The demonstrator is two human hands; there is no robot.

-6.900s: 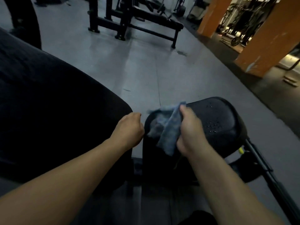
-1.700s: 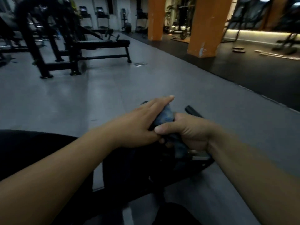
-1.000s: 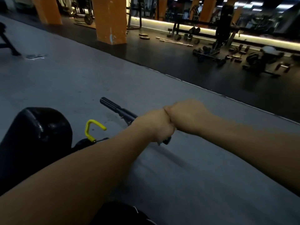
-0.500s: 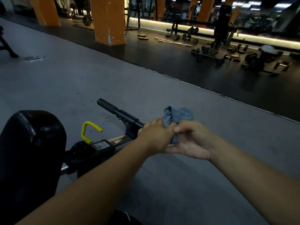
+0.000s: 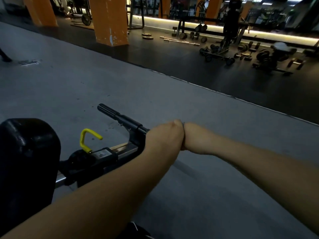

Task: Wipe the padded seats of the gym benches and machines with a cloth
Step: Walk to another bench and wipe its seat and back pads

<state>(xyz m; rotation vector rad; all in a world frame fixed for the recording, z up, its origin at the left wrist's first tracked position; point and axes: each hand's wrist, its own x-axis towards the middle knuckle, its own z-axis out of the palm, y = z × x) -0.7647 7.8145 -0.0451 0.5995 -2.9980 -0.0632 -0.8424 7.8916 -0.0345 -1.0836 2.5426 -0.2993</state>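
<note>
Left hand (image 5: 164, 135): held out in front at arm's length, back of the hand up and knuckles rounded, butted against the right hand.
Right hand (image 5: 196, 138): comes in from the right with the wrist bent inward, touching the left along one seam.
Fingers: on the far side of both hands and hidden. Both look balled, but I cannot tell how tightly, or what they enclose.
Cloth: not plainly visible. Judged to be bunched inside or between the two hands, which would explain the fist-to-fist pose (wringing or refolding).
Position of hands: in the air above the grey floor (image 5: 69, 83), just right of the machine's black grip bar (image 5: 119, 116) and apart from any padding.
Padded seat (image 5: 25, 152): black and glossy, low left, well apart from both hands. No wiping contact now.
Yellow lever (image 5: 88, 137): between seat and grip bar, untouched.
Step, judged: preparing the cloth between wipes.
</note>
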